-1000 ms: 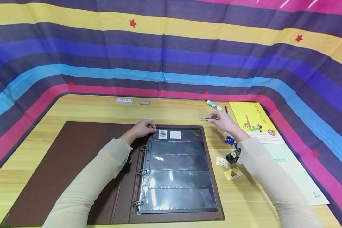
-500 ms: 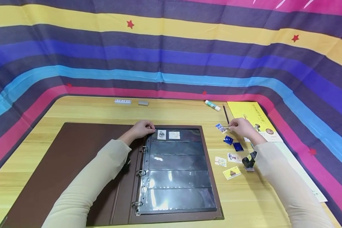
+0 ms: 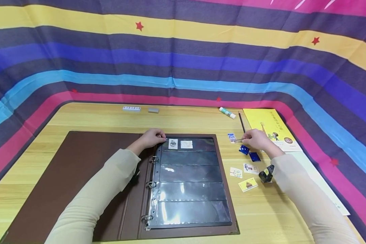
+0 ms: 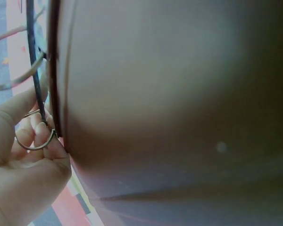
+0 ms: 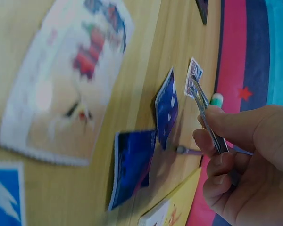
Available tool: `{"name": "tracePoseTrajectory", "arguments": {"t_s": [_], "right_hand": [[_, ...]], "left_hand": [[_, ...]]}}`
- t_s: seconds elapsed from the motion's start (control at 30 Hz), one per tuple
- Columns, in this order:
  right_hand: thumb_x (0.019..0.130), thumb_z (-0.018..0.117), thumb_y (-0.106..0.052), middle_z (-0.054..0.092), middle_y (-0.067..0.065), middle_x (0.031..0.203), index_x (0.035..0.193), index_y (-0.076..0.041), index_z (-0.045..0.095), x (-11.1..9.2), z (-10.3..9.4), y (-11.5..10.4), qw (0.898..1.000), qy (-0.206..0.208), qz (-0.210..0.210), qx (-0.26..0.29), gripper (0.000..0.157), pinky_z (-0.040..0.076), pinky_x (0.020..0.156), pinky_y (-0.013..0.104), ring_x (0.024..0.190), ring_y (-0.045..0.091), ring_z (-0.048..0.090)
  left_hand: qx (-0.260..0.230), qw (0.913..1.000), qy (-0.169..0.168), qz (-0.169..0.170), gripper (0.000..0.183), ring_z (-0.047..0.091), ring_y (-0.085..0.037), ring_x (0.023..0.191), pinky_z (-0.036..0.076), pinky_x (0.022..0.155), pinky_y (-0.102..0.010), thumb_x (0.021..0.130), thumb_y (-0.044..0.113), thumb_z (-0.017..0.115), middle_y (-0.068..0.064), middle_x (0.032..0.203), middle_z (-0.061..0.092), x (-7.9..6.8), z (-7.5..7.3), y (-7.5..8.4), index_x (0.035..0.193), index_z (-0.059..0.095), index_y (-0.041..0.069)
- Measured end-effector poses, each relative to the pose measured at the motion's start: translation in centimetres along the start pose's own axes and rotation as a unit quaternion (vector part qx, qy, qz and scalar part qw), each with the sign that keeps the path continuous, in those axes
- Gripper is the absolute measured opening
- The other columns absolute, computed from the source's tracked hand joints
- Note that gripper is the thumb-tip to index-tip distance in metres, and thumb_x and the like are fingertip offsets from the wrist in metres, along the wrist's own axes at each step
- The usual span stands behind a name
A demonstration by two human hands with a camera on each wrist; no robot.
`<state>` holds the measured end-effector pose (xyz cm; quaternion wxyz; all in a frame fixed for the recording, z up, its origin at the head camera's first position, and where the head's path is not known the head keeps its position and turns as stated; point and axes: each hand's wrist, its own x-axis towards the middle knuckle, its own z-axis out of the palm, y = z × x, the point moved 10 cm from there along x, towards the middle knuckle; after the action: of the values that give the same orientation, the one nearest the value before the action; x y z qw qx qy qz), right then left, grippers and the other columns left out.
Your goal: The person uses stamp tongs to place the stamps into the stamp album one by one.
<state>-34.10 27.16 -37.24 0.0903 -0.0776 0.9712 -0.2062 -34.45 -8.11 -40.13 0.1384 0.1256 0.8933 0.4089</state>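
A brown ring binder album point(image 3: 100, 162) lies spread on the wooden table, with a black pocket page point(image 3: 189, 158) on its rings. Two stamps, one with a portrait point(image 3: 173, 143) and one pale point(image 3: 186, 144), are in the page's top row. My left hand point(image 3: 150, 139) pinches the page's upper left corner beside the rings. Metal tweezers point(image 5: 208, 120) are held between the thumb and fingers of my right hand point(image 3: 256, 139). Their slightly parted tips overlap a small blue and white stamp point(image 3: 231, 136) right of the album. Two dark blue stamps point(image 5: 132, 162) lie below that hand.
A pale stamp point(image 3: 236, 173), a yellow stamp point(image 3: 248, 184) and a white picture stamp point(image 3: 250, 168) lie right of the album. Farther back are a glue stick point(image 3: 227, 113), a pencil point(image 3: 241, 122), a yellow book point(image 3: 262, 118) and a grey eraser point(image 3: 153, 110).
My right hand has moved right with the tweezers, to the loose stamps. In the last half second the blue and white stamp has shifted left and turned straighter. My left hand stays put.
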Motion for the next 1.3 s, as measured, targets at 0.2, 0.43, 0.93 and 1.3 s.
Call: {"name": "tracePoseTrajectory", "arguments": {"t_s": [0.2,0.43,0.93,1.3], "right_hand": [[0.078,0.054,-0.011,0.053,0.006,0.071,0.081,-0.002,0.058,0.3,-0.4,-1.2,1.000,0.022,-0.022,0.001,0.010,0.036,0.055,0.031,0.060,0.017,0.045],[0.080,0.052,-0.013,0.056,0.011,0.079,0.085,-0.001,0.057,1.5,-1.1,-0.6,0.999,0.052,0.000,0.012,0.014,0.038,0.058,0.033,0.058,0.017,0.049],[0.081,0.051,-0.013,0.054,0.010,0.075,0.082,-0.002,0.059,2.0,-0.4,-0.2,0.999,0.033,0.022,0.013,0.013,0.035,0.058,0.032,0.064,0.020,0.045],[0.082,0.050,-0.015,0.051,0.010,0.077,0.084,-0.001,0.057,2.3,-1.2,-3.4,0.998,0.049,-0.010,0.045,0.016,0.035,0.054,0.030,0.064,0.020,0.043]], "left_hand": [[0.001,1.0000,0.000,0.004,0.011,0.042,-0.017,0.063,0.037,0.057,-0.028,0.080,0.015,0.054,-0.006,0.077,0.049,0.1,0.1,0.0,0.084,0.054,0.004],[0.001,1.0000,0.002,0.005,0.011,0.043,-0.017,0.065,0.037,0.058,-0.028,0.080,0.014,0.054,-0.006,0.079,0.049,0.0,0.1,0.0,0.084,0.055,0.004],[-0.008,1.0000,-0.002,-0.003,0.010,0.042,-0.019,0.067,0.037,0.058,-0.029,0.080,0.015,0.054,-0.007,0.080,0.049,0.0,0.1,-0.1,0.083,0.055,0.006],[-0.010,0.9999,-0.004,0.010,0.009,0.042,-0.018,0.065,0.036,0.057,-0.028,0.080,0.014,0.053,-0.006,0.077,0.048,0.0,0.1,0.0,0.082,0.054,0.005]]}}
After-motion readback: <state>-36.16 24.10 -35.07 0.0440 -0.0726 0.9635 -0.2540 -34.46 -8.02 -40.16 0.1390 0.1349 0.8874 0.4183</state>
